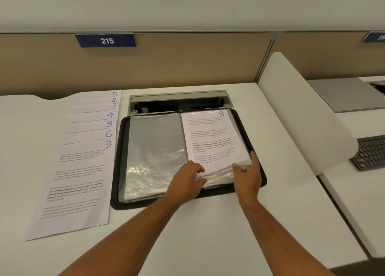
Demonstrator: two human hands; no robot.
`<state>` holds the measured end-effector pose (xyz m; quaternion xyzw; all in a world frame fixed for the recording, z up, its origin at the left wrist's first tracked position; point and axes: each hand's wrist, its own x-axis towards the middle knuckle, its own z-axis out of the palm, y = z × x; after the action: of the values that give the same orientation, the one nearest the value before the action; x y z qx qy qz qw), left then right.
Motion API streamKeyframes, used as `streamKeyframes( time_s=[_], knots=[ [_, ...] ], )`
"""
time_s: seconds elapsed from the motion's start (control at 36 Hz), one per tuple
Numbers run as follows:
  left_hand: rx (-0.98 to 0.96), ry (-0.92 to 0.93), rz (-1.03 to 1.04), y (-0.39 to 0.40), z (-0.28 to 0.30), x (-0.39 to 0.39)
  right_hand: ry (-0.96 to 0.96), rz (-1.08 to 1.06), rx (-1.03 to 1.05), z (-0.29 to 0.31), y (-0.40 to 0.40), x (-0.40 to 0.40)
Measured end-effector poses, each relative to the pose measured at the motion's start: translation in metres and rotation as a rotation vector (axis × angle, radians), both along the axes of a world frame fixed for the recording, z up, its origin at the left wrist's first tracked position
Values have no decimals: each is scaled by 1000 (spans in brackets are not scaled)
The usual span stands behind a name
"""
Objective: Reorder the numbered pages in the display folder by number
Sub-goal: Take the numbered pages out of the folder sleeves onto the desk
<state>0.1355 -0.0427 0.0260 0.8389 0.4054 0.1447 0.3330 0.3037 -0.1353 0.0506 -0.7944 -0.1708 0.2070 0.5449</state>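
Left hand [188, 176] pinches plastic sleeve [216, 174] edge; right hand [248, 172] grips page 8 [210, 136] corner. Risk: page creases or sleeve tears if pulled askew.

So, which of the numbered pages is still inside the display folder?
Page 8: it lies on the right side of the open display folder, where both hands touch its lower edge. The pages marked 5, 2, 7, 4, 9, 6 and 3 lie fanned on the desk beside it.

an open black zippered display folder [188, 156] is lying on the white desk [208, 234], with a fanned stack of numbered white paper pages [83, 161] lying left of it and a grey cable tray [179, 100] sitting behind it.
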Motion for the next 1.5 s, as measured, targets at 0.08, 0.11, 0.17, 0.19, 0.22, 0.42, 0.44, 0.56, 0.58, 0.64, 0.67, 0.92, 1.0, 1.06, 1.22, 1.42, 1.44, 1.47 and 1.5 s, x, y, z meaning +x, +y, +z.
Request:
streamKeyframes(
  time_s=[0.08, 0.11, 0.17, 0.19, 0.22, 0.42, 0.44, 0.56, 0.58, 0.64, 0.67, 0.92, 1.0, 1.06, 1.22, 1.42, 1.44, 1.47, 1.5],
  knots=[
    [65, 19, -15, -5, -1, 11, -31, 9, -20, 3, 2, 3],
    [91, 20, -17, -6, -1, 14, -38, 18, -24, 4, 3, 3],
    [142, 22, -27, -8, -2, 20, -49, 36, -34, 6, 4, 4],
    [167, 26, -35, -9, -2, 22, -54, 46, -40, 7, 5, 4],
    [189, 35, -45, -9, -1, 25, -61, 57, -47, 8, 5, 5],
    [171, 71, 37, -5, 3, 34, -145, 111, -64, -1, 0, 16],
    [158, 64, 55, -5, 2, 34, -164, 111, -73, -2, -1, 17],
    [114, 37, 130, -3, -3, 29, -588, 149, -176, -13, -14, 21],
    [109, 34, 141, -4, -3, 29, -794, 179, -192, -19, -18, 20],
    [108, 22, 153, -4, -3, 27, -1142, 258, -108, -32, -23, 18],
    [108, 18, 158, -5, -3, 27, -1246, 341, -27, -36, -24, 14],
    [107, -6, 147, -6, -3, 24, -1079, 884, -195, -69, -9, -13],
    [109, -12, 150, -6, -2, 22, -1050, 913, -326, -73, -7, -15],
    [93, -19, 151, -7, -1, 20, -1039, 905, -360, -75, -7, -15],
    [42, -29, 187, -17, -4, 9, -1150, 854, -207, -76, -15, -13],
    [36, 9, 194, -39, -17, -8, -1261, 785, -105, -67, -28, -9],
    [37, 15, 195, -41, -19, -10, -1267, 782, -97, -67, -29, -9],
    [37, 21, 199, -43, -20, -11, -1272, 779, -88, -67, -32, -10],
    [36, 26, 204, -44, -20, -12, -1273, 775, -80, -67, -35, -11]
  ],
)
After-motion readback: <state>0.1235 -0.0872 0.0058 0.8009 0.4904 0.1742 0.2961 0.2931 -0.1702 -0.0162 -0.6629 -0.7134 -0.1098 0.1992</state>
